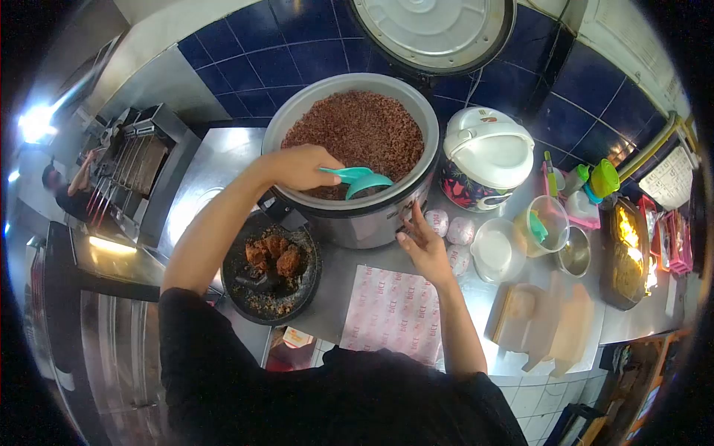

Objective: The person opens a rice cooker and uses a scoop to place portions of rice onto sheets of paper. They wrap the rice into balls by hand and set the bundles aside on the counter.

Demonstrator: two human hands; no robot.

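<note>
Left hand (pixel 301 167) grips the teal scoop (pixel 361 181) over the red rice (pixel 364 126) in the cooker pot (pixel 357 219). Right hand (pixel 422 245) is empty, fingers spread against the pot's outer wall.

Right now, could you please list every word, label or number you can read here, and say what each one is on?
Paper sheet: rows of repeated red print, too blurred to read.
White sheet at the far right: lines of writing, too small to read.
Small rice cooker: a small mark on its lid, unreadable.
No text here can be quoted with certainty.
</note>
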